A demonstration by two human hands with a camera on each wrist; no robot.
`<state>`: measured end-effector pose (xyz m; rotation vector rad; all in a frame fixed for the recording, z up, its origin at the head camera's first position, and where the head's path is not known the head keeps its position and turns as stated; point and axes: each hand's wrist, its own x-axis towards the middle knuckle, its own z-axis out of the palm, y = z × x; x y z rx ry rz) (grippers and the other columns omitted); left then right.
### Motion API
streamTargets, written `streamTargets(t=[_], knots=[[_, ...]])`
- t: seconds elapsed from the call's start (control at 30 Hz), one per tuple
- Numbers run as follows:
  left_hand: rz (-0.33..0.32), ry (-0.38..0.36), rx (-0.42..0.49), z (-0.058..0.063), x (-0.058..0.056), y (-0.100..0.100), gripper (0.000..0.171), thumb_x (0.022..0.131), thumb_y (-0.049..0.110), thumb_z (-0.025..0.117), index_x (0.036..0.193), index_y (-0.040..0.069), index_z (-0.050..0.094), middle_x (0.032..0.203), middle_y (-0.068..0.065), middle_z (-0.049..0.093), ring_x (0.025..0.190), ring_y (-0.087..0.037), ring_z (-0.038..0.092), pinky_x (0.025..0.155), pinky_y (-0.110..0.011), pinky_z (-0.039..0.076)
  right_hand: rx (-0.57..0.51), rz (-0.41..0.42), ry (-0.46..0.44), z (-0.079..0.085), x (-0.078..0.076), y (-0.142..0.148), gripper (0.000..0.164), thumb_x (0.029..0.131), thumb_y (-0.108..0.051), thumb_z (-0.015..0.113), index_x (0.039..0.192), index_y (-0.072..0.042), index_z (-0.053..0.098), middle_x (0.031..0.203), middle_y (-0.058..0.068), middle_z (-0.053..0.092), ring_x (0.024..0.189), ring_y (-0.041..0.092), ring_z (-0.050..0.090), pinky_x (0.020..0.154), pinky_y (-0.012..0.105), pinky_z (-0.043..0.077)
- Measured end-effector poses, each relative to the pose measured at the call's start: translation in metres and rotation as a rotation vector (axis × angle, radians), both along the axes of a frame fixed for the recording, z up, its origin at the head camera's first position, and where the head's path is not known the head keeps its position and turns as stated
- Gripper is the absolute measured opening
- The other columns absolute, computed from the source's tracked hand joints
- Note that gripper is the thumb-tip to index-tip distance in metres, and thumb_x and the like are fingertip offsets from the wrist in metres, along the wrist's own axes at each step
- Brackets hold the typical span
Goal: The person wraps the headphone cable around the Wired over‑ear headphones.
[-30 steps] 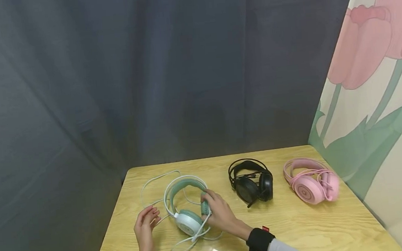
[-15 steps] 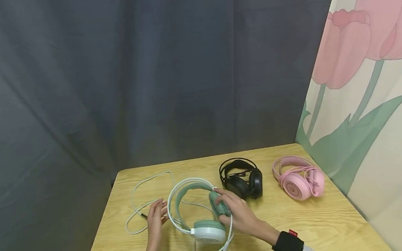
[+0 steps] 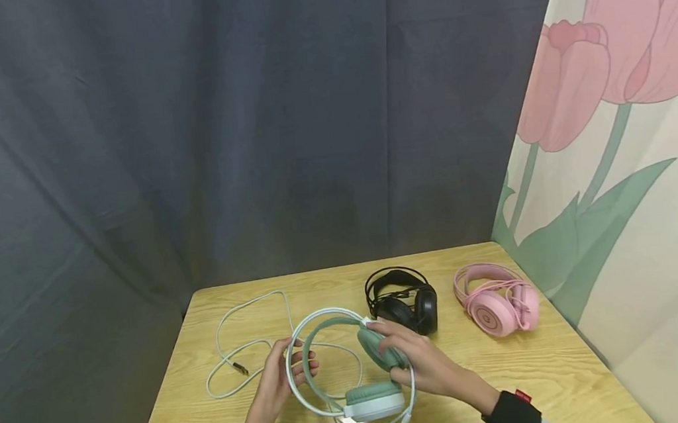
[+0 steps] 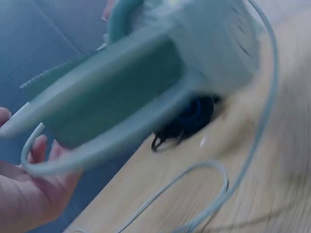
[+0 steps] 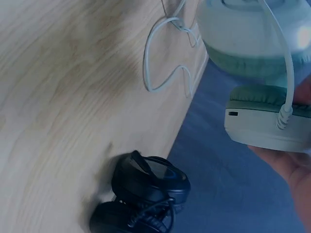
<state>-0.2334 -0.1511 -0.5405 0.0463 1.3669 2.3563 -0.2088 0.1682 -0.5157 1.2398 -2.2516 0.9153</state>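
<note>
A pair of white headphones with green padding (image 3: 375, 406) is held tilted over the near part of the table. My right hand (image 3: 427, 366) grips the right-hand ear cup (image 5: 262, 127), thumb and fingers on opposite sides of it. On the other side, my left hand (image 3: 273, 382) holds the headband (image 4: 116, 92), its fingers reaching around behind the white outer band. The other ear cup hangs lower, cushion upward. From the headphones a pale cable (image 3: 220, 343) runs in loose loops over the table, with a dark plug (image 3: 240, 368) left of my left hand.
Black headphones (image 3: 403, 309) lie just beyond my right hand. Farther right are pink headphones (image 3: 498, 308) with their cable wound around them. The wooden table (image 3: 188, 416) ends at a dark curtain (image 3: 286, 142); a tulip-printed wall (image 3: 627, 228) stands on the right.
The headphones have moved right and nearer, tilting as they rise in my right hand. My left hand, apart from them earlier, has come to the headband. The cable has shifted on the table.
</note>
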Motion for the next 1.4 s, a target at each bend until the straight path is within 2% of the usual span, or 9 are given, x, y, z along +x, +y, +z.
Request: streamTargets(t=[0.13,0.33,0.57,0.67,0.8,0.9,1.1,1.27,1.4], knots=[[-0.054,-0.024,0.014,-0.002,-0.001,-0.001,0.035,0.105,0.038,0.041,0.115,0.005,0.048,0.107,-0.019,0.059,0.076,-0.019,0.064,0.069,-0.028,0.055,0.035,0.026,0.062,0.000,0.002,0.003,0.039,0.074,-0.002,0.069,0.110,-0.013,0.061,0.146,0.012,0.047,0.133,0.042,0.043,0.087,0.045,0.055],[-0.069,0.050,-0.220,-0.011,0.000,0.002,0.061,0.102,0.050,0.044,0.132,-0.002,0.036,0.102,-0.014,0.056,0.065,-0.009,0.055,0.058,-0.020,0.049,0.087,0.024,0.092,-0.003,0.006,0.006,0.036,0.074,-0.003,0.070,0.108,-0.013,0.061,0.146,0.011,0.047,0.131,0.040,0.046,0.082,0.040,0.056],[0.001,0.099,-0.402,-0.021,0.005,0.010,0.056,0.097,0.029,0.064,0.135,0.000,0.034,0.076,0.000,0.042,0.062,-0.010,0.043,0.058,-0.021,0.042,0.106,0.031,0.112,-0.007,0.002,0.006,0.039,0.073,-0.002,0.071,0.109,-0.015,0.061,0.146,0.011,0.048,0.128,0.033,0.050,0.082,0.037,0.056],[0.065,0.130,-0.504,-0.021,0.008,0.013,0.061,0.092,0.021,0.071,0.134,-0.007,0.035,0.074,0.001,0.043,0.058,-0.010,0.039,0.055,-0.021,0.040,0.109,0.028,0.102,-0.007,0.002,0.005,0.040,0.072,-0.002,0.071,0.108,-0.015,0.061,0.146,0.010,0.049,0.127,0.034,0.052,0.080,0.035,0.056],[0.192,0.155,-0.631,-0.021,0.010,0.018,0.035,0.091,0.013,0.066,0.111,-0.014,0.056,0.076,0.000,0.047,0.051,-0.006,0.039,0.049,-0.018,0.037,0.126,0.033,0.099,-0.006,0.004,0.002,0.042,0.072,-0.001,0.071,0.109,-0.017,0.061,0.146,0.010,0.048,0.127,0.036,0.051,0.078,0.030,0.056],[0.232,0.123,-0.583,-0.021,0.009,0.019,0.022,0.093,0.013,0.060,0.095,-0.009,0.066,0.065,0.004,0.042,0.047,-0.004,0.034,0.044,-0.017,0.033,0.113,0.034,0.117,-0.005,0.003,-0.001,0.045,0.070,0.001,0.070,0.112,-0.015,0.061,0.147,0.013,0.047,0.128,0.037,0.049,0.084,0.038,0.056],[0.297,0.023,-0.301,-0.010,0.004,0.016,0.019,0.098,0.013,0.053,0.089,0.000,0.064,0.061,0.007,0.032,0.045,-0.001,0.025,0.042,-0.014,0.027,0.076,-0.030,0.108,-0.012,-0.002,0.001,0.060,0.078,0.000,0.071,0.134,-0.008,0.052,0.150,0.017,0.039,0.131,0.032,0.046,0.090,0.045,0.053],[0.374,0.013,-0.184,0.001,0.005,0.014,0.019,0.099,0.011,0.050,0.087,0.003,0.063,0.066,0.005,0.034,0.045,-0.001,0.025,0.042,-0.014,0.026,-0.013,-0.100,-0.084,-0.026,0.002,0.004,0.064,0.091,-0.011,0.071,0.144,-0.001,0.036,0.149,0.021,0.033,0.125,0.034,0.050,0.093,0.041,0.051],[0.413,0.000,-0.122,0.007,0.005,0.011,0.019,0.100,0.010,0.049,0.088,0.003,0.062,0.068,0.004,0.035,0.047,-0.001,0.026,0.042,-0.013,0.026,-0.081,-0.142,-0.268,-0.040,0.010,0.004,0.060,0.098,-0.012,0.061,0.148,-0.001,0.029,0.142,0.016,0.045,0.115,0.031,0.058,0.091,0.044,0.051]])
